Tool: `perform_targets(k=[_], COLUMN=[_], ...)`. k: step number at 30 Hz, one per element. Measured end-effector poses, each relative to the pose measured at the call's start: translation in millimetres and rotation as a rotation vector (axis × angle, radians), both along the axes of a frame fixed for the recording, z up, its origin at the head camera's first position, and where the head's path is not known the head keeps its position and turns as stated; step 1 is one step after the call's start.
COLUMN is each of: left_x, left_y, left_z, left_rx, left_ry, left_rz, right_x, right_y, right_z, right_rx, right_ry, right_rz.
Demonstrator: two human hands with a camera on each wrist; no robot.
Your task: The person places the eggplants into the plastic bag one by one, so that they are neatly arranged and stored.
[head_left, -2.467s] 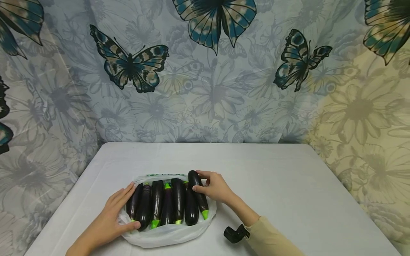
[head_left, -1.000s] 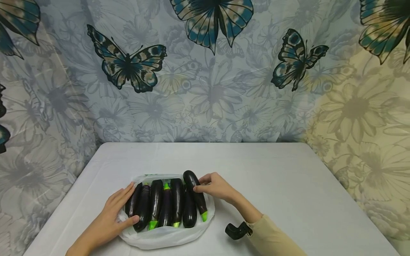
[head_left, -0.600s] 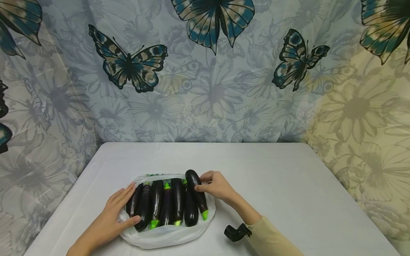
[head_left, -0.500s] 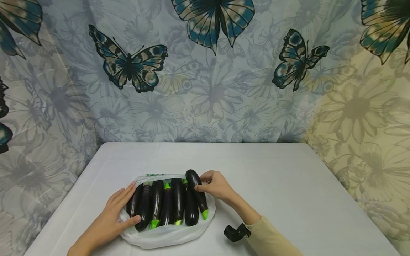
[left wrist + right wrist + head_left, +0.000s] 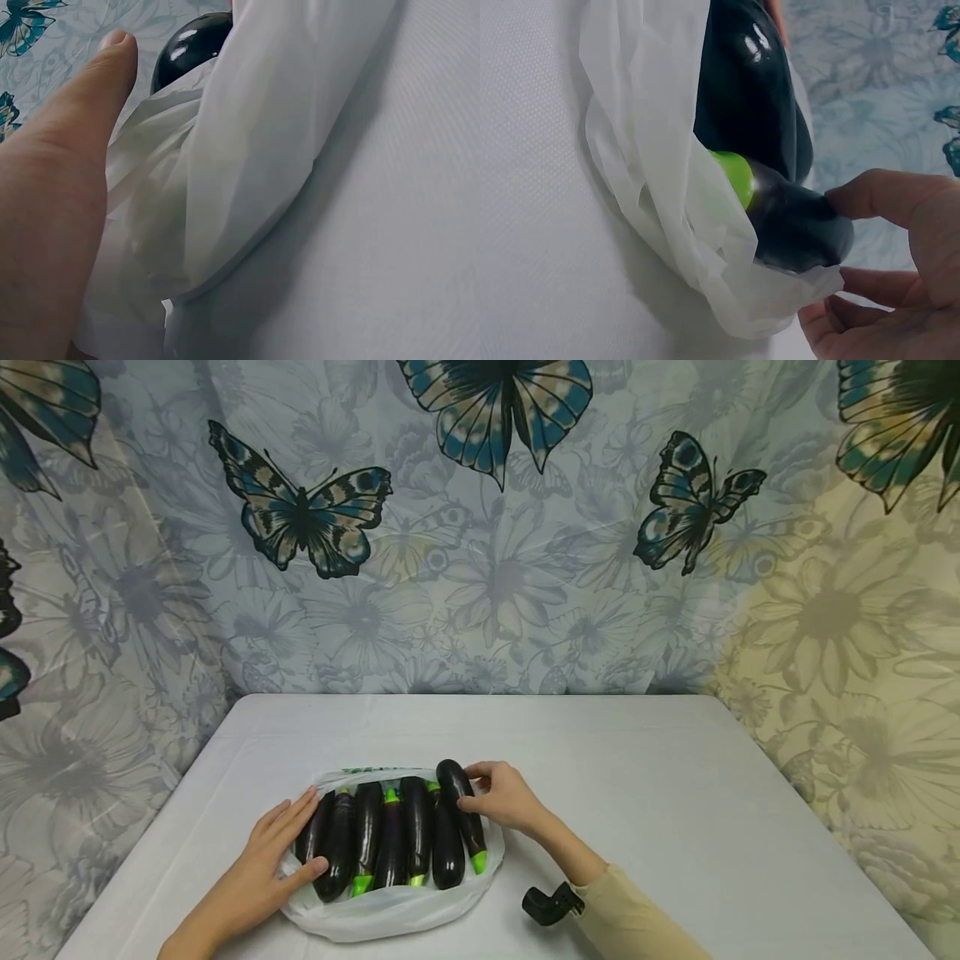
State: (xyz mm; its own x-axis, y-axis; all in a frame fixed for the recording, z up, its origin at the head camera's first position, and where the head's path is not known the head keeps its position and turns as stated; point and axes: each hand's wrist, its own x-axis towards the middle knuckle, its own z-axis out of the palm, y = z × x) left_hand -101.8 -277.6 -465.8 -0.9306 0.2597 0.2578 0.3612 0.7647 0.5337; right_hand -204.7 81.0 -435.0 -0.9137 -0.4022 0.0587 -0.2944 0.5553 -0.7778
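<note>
Several glossy dark eggplants (image 5: 392,847) lie side by side in a white plastic bag (image 5: 390,920) whose mouth is spread wide. My left hand (image 5: 258,868) rests along the bag's left side, fingers straight and thumb over the lower end of an eggplant. In the left wrist view, the thumb stands beside the bag's folds (image 5: 247,150). On the right, my right hand (image 5: 506,797) pinches the outermost eggplant (image 5: 461,814), which leans with its green cap toward me. The right wrist view shows the thumb on that eggplant (image 5: 802,229) and fingers below at the bag's edge.
A white-covered table (image 5: 637,777) carries the bag near its front. A black curved device (image 5: 551,906) sits at the right wrist, by a beige sleeve (image 5: 633,914). Behind the table hangs a butterfly-and-flower cloth (image 5: 510,585).
The outermost eggplant tipped slightly left at its far end and came back a little, with my right hand moving along. My left hand has stayed nearly still.
</note>
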Motion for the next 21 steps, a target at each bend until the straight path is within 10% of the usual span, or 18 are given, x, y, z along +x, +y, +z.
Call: perform_targets(k=[21], left_x=[0.2], left_y=[0.2], left_z=[-0.2], left_rx=[-0.023], left_ry=[-0.022], left_rz=[0.014], right_x=[9.6], right_y=[-11.4], right_z=[9.2], right_rx=[0.081], right_ry=[0.146], right_rz=[-0.023])
